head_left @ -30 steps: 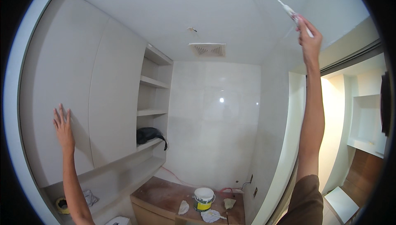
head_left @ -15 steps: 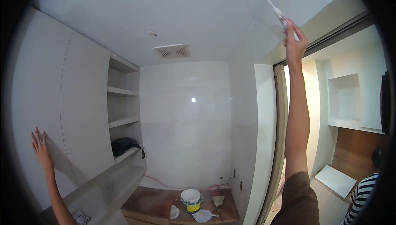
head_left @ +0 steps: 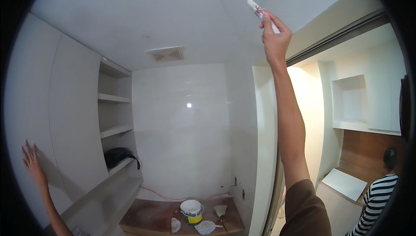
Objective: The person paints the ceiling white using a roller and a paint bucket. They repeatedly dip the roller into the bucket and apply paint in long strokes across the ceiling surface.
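Closed tight, my right hand has its grip around the handle of a paint roller, arm stretched straight overhead. Its paint-smeared handle and thin white frame run up and to the left from my fist, the long axis slanting toward the ceiling, with the far end cut off at the top edge of the view, so I cannot tell whether it touches. My left hand holds nothing; fingers spread, it lies flat against the tall white cabinet door, well apart from the roller. Far below, a paint bucket stands on the brown floor among rags.
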A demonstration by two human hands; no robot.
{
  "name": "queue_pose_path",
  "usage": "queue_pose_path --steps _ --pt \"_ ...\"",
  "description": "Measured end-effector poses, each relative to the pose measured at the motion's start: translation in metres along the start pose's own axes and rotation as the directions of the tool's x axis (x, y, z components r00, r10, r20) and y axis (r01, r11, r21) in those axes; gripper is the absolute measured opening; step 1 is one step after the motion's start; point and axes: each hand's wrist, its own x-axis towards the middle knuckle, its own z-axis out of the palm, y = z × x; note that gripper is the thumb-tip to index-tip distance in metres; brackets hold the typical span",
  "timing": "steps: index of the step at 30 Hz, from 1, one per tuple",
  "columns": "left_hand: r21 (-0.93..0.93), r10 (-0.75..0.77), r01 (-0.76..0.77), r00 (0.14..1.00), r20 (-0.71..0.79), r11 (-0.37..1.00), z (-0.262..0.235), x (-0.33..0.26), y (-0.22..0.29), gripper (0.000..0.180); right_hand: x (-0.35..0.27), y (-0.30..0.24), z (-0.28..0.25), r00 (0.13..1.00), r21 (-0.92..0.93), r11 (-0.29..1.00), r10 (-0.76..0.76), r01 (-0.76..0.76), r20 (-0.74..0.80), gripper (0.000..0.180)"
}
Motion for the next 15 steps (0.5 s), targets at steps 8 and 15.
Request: queue_pose_path --steps 8,15 --pt "-0.398 -0.088 0.191 0.961 0.261 0.897 -0.088 0.042 0.143 0.058 0.009 0.015 -0.076 0.984 -0.078 0.997 0.005 -0.019 -0.179 0.031" --pt "-0.999 0.164 -0.035 0.986 -0.041 -0.037 -0.330 0.135 0.343 0.025 0.006 0.005 -0.075 0.993 -0.045 0.997 0.057 -0.062 -0.102 0.031"
